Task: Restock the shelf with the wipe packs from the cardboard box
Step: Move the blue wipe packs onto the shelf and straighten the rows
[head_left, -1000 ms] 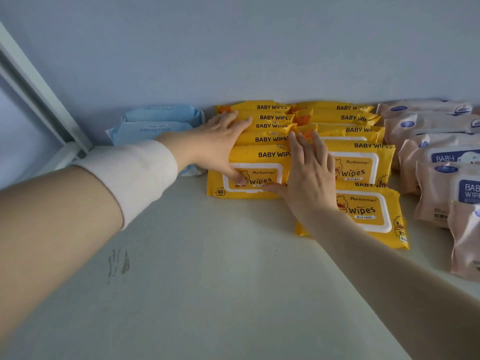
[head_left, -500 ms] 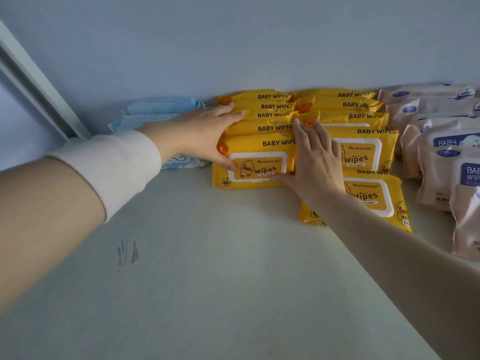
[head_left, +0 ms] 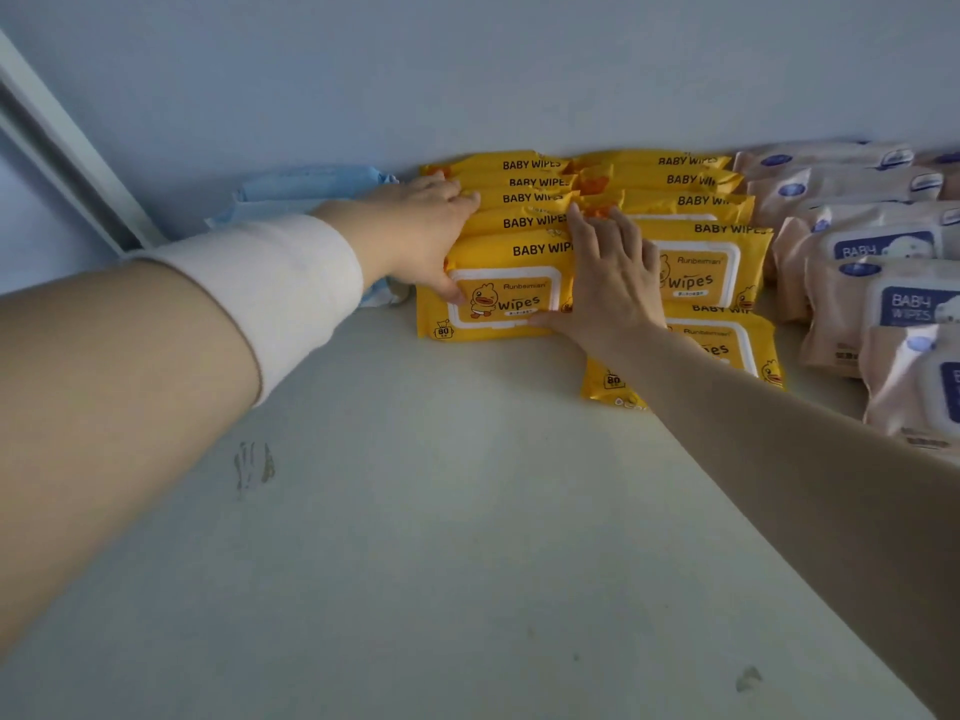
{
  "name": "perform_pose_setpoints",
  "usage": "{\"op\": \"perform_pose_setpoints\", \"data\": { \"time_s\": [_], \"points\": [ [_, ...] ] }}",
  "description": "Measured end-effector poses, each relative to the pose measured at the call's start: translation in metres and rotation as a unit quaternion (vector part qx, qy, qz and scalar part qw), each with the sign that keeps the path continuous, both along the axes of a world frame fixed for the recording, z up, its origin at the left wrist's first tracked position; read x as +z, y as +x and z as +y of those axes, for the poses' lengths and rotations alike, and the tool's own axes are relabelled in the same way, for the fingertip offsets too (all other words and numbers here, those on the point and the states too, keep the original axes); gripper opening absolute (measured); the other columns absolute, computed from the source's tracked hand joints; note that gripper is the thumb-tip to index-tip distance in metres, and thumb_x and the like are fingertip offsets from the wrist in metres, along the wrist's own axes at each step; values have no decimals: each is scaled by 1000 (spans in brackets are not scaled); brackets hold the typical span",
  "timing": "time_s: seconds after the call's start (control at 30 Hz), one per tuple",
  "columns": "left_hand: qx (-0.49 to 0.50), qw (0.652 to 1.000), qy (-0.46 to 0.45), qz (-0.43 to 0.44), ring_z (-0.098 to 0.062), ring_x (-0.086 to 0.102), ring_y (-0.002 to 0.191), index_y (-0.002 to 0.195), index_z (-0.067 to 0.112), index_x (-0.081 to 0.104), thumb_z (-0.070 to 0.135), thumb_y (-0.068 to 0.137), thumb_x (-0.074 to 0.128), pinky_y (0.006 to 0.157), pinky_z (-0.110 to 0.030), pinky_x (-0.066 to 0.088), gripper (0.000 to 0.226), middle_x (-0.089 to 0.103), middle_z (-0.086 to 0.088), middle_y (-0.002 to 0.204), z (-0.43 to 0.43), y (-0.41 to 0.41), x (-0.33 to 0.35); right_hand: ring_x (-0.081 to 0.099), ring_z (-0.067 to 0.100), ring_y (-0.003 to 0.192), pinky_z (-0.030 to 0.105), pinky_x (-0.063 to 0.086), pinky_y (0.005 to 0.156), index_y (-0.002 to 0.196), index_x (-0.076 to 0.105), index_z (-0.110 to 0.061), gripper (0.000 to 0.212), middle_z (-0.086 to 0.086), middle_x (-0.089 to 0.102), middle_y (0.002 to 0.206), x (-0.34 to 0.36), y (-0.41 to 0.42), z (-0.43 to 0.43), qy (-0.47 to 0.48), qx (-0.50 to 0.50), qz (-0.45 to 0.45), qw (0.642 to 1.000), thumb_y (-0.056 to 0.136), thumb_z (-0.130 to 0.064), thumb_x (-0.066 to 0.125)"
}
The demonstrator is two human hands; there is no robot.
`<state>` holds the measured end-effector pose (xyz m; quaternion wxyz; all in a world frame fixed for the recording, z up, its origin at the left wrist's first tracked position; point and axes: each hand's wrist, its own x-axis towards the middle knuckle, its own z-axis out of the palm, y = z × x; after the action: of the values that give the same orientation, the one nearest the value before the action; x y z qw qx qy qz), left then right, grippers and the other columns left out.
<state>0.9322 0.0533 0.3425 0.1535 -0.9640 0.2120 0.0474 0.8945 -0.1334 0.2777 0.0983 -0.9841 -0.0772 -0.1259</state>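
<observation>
A: Entry, hands?
B: Your left hand [head_left: 415, 241] lies spread along the left side of the yellow wipe packs [head_left: 535, 220], with straight fingers over their tops and the thumb on the front pack [head_left: 498, 304]. Your right hand [head_left: 613, 288] rests flat, fingers straight, where the two columns meet. Neither hand grasps anything.
A: Pack location?
B: They are on the shelf [head_left: 467, 537], against the back wall [head_left: 467, 70], between the blue packs [head_left: 306, 187] and the beige packs [head_left: 841, 184].

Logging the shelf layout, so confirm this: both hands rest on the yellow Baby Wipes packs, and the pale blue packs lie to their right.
Wrong side. The head view shows the pale blue packs left of the yellow Baby Wipes packs, which the left hand and right hand do rest on.
</observation>
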Motion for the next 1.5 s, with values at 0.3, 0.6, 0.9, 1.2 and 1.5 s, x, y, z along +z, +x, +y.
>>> {"op": "perform_pose_setpoints", "data": {
  "time_s": [0.3, 0.6, 0.9, 1.2, 1.5],
  "points": [
    [-25, 993, 76, -90, -32, 9, 145, 146, 12, 22, 42, 80, 66, 114, -47, 22, 84, 15, -15, 155, -61, -48, 29, 35, 30, 134, 44, 36, 104, 144, 27, -13, 76, 10, 35, 146, 63, -21, -75, -149, 63, 49, 986, 84, -39, 65],
    [72, 982, 163, 68, -29, 52, 118, 135, 19, 41, 48, 82, 62, 80, -37, 43, 65, 53, -5, 131, -133, -97, 24, 43, 26, 126, 37, 38, 99, 134, 42, -13, 45, 10, 44, 138, 85, -59, -173, -381, 57, 51, 922, 94, -32, 45],
    [152, 984, -35, 88, -30, 45, 127, 145, 15, 26, 51, 81, 61, 96, -40, 42, 81, 42, -8, 144, -153, -107, -2, 51, 30, 117, 40, 45, 94, 122, 51, -13, 57, 9, 53, 124, 57, -72, -178, -240, 112, 118, 957, 86, -56, 51],
    [196, 940, -266, 82, -29, 47, 125, 141, 10, 27, 45, 73, 72, 93, -33, 41, 89, 43, -10, 142, -149, -88, -41, 40, 33, 128, 44, 41, 103, 141, 30, -14, 102, 13, 33, 142, 22, -49, -158, -19, 88, 203, 975, 61, -53, 79],
    [36, 968, -188, -165, -32, 42, 124, 143, 14, 27, 40, 67, 78, 93, -38, 45, 96, 39, -16, 136, -143, -67, -28, 43, 34, 115, 39, 48, 81, 132, 33, -9, 90, 20, 35, 128, 5, -31, -158, -23, 9, -22, 999, 63, -37, 83]
  ]
}}
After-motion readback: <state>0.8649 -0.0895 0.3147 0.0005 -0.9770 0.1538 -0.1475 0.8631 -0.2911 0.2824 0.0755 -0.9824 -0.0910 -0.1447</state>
